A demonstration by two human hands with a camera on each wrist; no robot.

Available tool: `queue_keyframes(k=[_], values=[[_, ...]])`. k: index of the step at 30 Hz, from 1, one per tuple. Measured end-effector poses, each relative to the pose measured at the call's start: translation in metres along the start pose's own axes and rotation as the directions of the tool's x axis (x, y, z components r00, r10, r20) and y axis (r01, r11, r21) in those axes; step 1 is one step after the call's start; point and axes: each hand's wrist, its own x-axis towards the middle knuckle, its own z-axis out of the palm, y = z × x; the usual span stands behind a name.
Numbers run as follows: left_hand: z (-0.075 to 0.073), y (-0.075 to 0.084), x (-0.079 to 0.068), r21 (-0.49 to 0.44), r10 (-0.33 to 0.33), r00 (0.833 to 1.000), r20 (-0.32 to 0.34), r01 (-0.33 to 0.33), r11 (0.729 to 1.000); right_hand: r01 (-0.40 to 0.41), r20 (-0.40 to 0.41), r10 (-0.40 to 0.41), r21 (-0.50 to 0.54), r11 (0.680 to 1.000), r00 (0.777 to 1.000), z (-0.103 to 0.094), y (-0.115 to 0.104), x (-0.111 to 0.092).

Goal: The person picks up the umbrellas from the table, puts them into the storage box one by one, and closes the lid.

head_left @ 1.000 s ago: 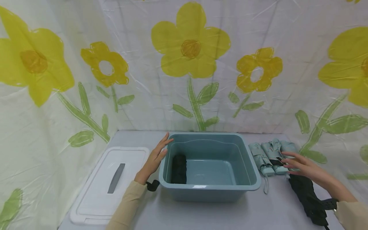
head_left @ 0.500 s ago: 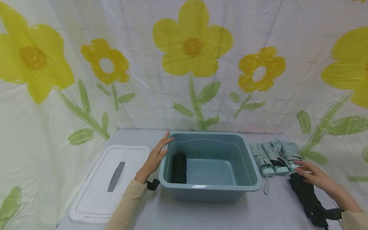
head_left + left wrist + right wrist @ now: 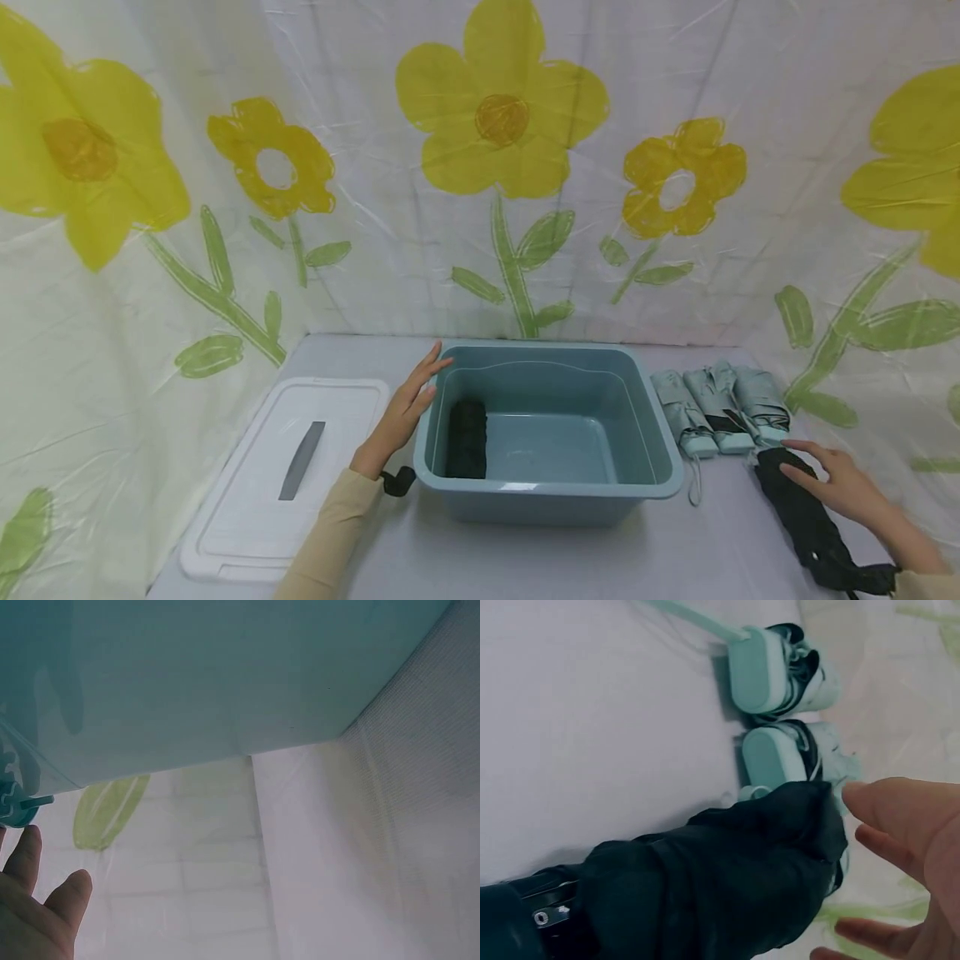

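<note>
A blue-grey plastic bin point(image 3: 532, 507) stands mid-table. My left hand point(image 3: 401, 417) rests along its left rim with fingers extended; in the left wrist view, the bin wall point(image 3: 195, 690) fills the top. On the right, my right hand point(image 3: 843, 483) hovers at the far end of a black folded umbrella point(image 3: 798, 510), thumb and fingers spread apart. The right wrist view has those spread fingers just beyond the end of the black umbrella point(image 3: 712, 877), gripping nothing. A dark rolled bundle point(image 3: 467, 442) lies inside the bin against its left side.
Three pale green folded umbrellas point(image 3: 720, 417) lie side by side to the right of the bin, behind the black one. A white lid point(image 3: 240, 508) with a grey handle point(image 3: 302, 461) lies at left. A flowered curtain point(image 3: 375, 275) hangs behind the table.
My right hand has moved from over the pale green umbrellas toward me and to the right, down to the black umbrella. The left hand has stayed at the bin rim.
</note>
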Motion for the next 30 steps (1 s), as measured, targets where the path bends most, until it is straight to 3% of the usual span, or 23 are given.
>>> queue_keyframes(k=[7,12,18,30], values=[[-0.001,0.0,0.0,0.001,0.003,1.0,0.0,-0.003,1.0,-0.069,0.143,0.071,-0.018,0.997,0.987,0.01,0.004,0.0],[0.0,-0.002,0.0,-0.001,-0.007,1.0,0.001,0.007,1.0,-0.085,0.174,0.085,-0.006,0.996,0.981,0.015,0.005,0.0],[0.002,-0.003,0.0,-0.002,0.002,1.0,-0.006,-0.002,1.0,-0.091,0.185,0.089,-0.001,0.996,0.979,0.022,0.01,0.002],[0.001,-0.001,0.0,-0.005,0.002,1.0,-0.007,-0.002,1.0,-0.084,0.128,0.091,-0.062,0.995,0.988,0.026,0.01,0.002]])
